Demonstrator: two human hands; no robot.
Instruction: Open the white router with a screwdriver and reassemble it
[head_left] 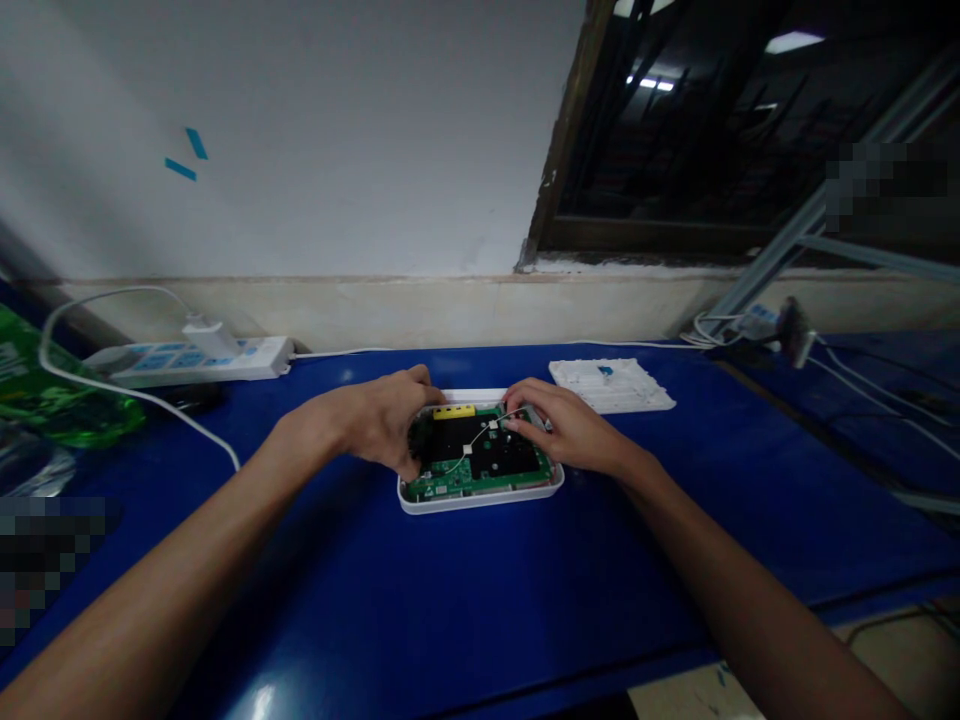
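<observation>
In front of me lies an opened electronic device, a shallow white housing with a green circuit board inside. A black plate covers much of the board, and a yellow port block sits at its back edge. My left hand spans the left end of the housing and grips it, thumb at the front, fingers toward the back. My right hand is over the back right part of the board, thumb and fingers closed at a thin white wire. The fingertips partly hide the wire's end.
A white cover lies behind and to the right on the blue table. At the back left are a power strip with a plugged-in charger and a green plastic bag. A metal frame and cables stand at the right.
</observation>
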